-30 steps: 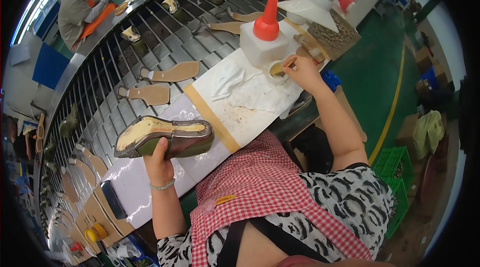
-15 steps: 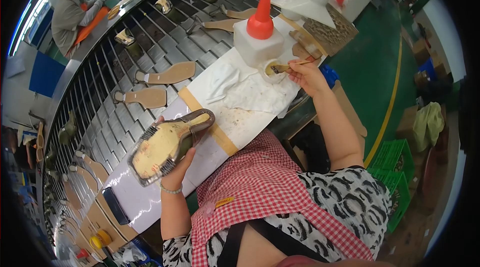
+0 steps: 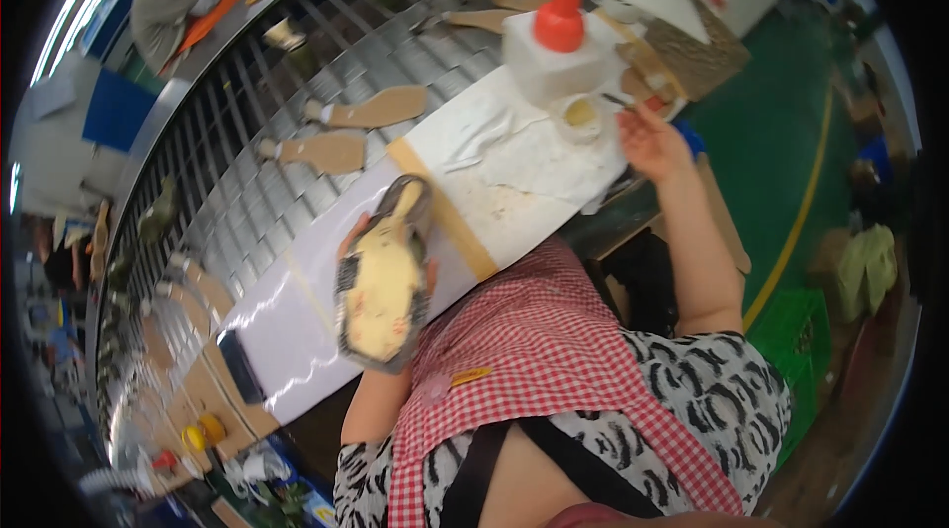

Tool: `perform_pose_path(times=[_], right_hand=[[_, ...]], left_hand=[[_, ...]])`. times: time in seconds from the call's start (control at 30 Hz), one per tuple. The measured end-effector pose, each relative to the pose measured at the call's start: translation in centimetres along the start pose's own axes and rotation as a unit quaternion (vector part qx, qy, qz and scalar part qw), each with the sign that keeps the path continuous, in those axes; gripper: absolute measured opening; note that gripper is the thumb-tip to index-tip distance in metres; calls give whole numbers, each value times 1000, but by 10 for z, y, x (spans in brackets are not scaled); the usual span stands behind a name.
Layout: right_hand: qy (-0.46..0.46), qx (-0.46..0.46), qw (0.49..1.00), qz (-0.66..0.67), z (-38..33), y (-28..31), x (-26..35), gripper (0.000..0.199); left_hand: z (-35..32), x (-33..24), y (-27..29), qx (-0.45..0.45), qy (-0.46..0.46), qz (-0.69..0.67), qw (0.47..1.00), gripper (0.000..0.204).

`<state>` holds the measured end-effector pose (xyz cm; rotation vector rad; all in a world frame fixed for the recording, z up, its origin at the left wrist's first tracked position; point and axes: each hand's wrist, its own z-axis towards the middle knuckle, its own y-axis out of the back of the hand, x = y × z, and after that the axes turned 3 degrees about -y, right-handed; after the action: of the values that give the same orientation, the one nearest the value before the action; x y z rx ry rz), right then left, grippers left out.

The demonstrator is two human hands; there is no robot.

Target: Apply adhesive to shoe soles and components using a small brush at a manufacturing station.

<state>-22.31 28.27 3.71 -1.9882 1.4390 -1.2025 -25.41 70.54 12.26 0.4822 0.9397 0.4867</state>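
In my left hand (image 3: pixel 432 276) is a shoe upper stretched on a last (image 3: pixel 381 296), its underside facing up. That underside is pale yellow, with a dark pleated edge folded around it; the narrow heel end points away from me. My left fingers wrap round its sides, mostly hidden beneath it. Beside a small white pot (image 3: pixel 581 120) of yellowish liquid, my right hand (image 3: pixel 654 139) pinches a thin dark brush (image 3: pixel 617 99), blurred by motion. Just behind the pot stands a square white bottle (image 3: pixel 554 63) with a red cone cap.
A white and lilac board (image 3: pixel 297 330) spans the bench, with a crumpled white cloth (image 3: pixel 484 137) on it. Tan insoles (image 3: pixel 326 153) lie on the metal conveyor (image 3: pixel 297 192) beyond. A dark phone-like slab (image 3: pixel 240 367) rests at left. Another person (image 3: pixel 168 9) sits across the conveyor.
The left hand has turned the shoe upper so its heel end points away, and brought it rightward. The right hand has drawn the brush out of the pot. The whole view has shifted.
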Motion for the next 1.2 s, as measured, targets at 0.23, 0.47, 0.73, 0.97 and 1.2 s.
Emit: perform_pose_path(times=[0.23, 0.47, 0.73, 0.97, 1.2], right_hand=[[128, 234, 950, -162, -118, -103, -53, 14], [100, 367, 839, -390, -165, -138, -144, 12], [77, 403, 799, -440, -163, -139, -167, 11], [204, 372, 750, -507, -169, -146, -171, 11], [138, 416, 759, -482, -173, -143, -177, 11]], left_hand=[[-43, 18, -34, -23, 41, -261, 964, 89], [-57, 31, -45, -37, -6, -253, 967, 91], [-64, 34, -43, -17, -5, -311, 950, 86], [-63, 33, -42, -28, -13, -304, 952, 78], [-69, 44, -39, -39, -17, -225, 973, 90]])
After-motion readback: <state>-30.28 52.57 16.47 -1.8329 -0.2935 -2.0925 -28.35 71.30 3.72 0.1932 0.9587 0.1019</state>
